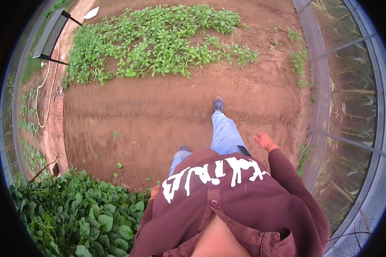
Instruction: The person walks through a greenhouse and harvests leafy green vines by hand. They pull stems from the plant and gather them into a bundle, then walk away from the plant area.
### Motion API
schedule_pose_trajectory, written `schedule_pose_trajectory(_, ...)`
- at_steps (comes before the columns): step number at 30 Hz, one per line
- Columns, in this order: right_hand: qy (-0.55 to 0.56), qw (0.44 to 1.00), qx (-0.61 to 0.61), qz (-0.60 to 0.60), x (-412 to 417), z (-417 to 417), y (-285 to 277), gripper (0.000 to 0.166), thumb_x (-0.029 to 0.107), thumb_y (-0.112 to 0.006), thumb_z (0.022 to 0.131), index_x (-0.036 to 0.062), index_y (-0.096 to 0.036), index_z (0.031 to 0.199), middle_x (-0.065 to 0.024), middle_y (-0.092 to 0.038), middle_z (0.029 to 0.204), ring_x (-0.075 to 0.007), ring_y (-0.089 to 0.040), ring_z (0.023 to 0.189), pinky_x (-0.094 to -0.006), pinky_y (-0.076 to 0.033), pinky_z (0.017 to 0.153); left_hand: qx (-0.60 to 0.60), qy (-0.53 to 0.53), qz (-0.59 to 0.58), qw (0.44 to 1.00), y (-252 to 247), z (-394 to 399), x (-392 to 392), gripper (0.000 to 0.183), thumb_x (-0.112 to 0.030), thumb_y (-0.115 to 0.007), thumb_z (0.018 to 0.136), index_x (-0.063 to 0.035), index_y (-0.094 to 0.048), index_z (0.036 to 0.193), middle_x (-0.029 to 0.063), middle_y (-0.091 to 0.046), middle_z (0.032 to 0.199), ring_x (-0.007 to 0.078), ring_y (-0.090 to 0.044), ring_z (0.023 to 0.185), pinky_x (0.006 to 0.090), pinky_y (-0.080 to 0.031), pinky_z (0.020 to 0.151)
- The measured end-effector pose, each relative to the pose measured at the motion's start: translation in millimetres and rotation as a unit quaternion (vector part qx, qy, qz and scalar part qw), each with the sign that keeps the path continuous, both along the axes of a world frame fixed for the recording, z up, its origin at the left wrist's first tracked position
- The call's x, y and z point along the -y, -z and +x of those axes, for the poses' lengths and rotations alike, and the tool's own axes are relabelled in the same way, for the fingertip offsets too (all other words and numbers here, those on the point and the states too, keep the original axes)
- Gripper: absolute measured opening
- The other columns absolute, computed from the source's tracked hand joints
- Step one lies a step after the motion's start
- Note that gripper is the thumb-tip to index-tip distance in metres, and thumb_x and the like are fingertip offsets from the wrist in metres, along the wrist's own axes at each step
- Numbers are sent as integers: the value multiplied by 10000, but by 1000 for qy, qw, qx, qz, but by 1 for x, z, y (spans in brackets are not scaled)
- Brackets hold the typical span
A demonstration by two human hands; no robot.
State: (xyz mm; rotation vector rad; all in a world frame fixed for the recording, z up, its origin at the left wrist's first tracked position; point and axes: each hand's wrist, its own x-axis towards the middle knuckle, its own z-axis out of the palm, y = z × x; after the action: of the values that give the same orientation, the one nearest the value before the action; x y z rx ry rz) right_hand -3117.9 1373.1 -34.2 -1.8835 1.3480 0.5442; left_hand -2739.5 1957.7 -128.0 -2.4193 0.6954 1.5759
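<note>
My right hand (263, 140) hangs out in front of my body with its fingers curled in, and nothing shows in it. Below it lies bare brown soil (138, 119). Only a small part of my left hand (155, 191) shows at my left side, beside a dense patch of broad-leaved green plants (93, 218); its fingers are hidden behind my maroon shirt (257, 205). My right leg in blue jeans (225, 130) is stretched ahead, its dark shoe (218, 104) on the soil. The left shoe (184, 148) is partly covered by the shirt.
A bed of leafy green seedlings (154, 45) lies ahead. A paved path (57, 112) with a pale hose (38, 96) runs along the left, near a black-legged frame (53, 33) and a long-handled tool (43, 170). On the right stands a transparent wall with metal bars (344, 48).
</note>
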Motion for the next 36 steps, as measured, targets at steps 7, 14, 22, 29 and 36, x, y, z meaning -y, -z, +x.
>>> schedule_pose_trajectory(7,115,983,128,71,116,49,-39,272,202,-544,901,-27,-575,1046,-105,-659,842,-165,-628,678,-303,-501,658,-104,-400,-138,900,1,-108,99,209,-196,-511,934,-63,-623,1049,110,-664,1012,182,-637,902,351,-510,791)
schedule_pose_trajectory(14,308,927,183,110,47,-34,-6,261,217,-531,931,0,-553,1074,-93,-649,821,-168,-615,659,-295,-507,628,-216,-562,-159,782,9,-140,85,256,-183,-522,937,-21,-579,1127,112,-660,1023,190,-634,913,342,-506,812)
schedule_pose_trajectory(22,120,981,37,148,-57,-108,-13,338,306,-525,910,-23,-601,883,-121,-664,759,-192,-640,645,-327,-507,616,-220,-593,-199,749,15,-115,47,237,-149,-548,929,14,-565,1100,101,-651,947,196,-630,866,325,-512,817)
schedule_pose_trajectory(29,212,967,126,65,9,-93,-10,309,291,-521,923,-8,-595,921,-108,-643,813,-163,-600,660,-301,-487,616,-88,-361,-174,912,21,-82,122,295,-224,-568,916,24,-599,1072,89,-659,987,158,-625,863,280,-492,784)
schedule_pose_trajectory(36,374,903,179,114,-33,-126,-25,302,279,-521,930,-10,-567,1002,-111,-656,837,-184,-619,666,-307,-499,604,-159,-483,-262,820,-23,-56,191,310,-149,-532,923,-8,-525,1199,66,-653,977,129,-609,829,259,-497,729)
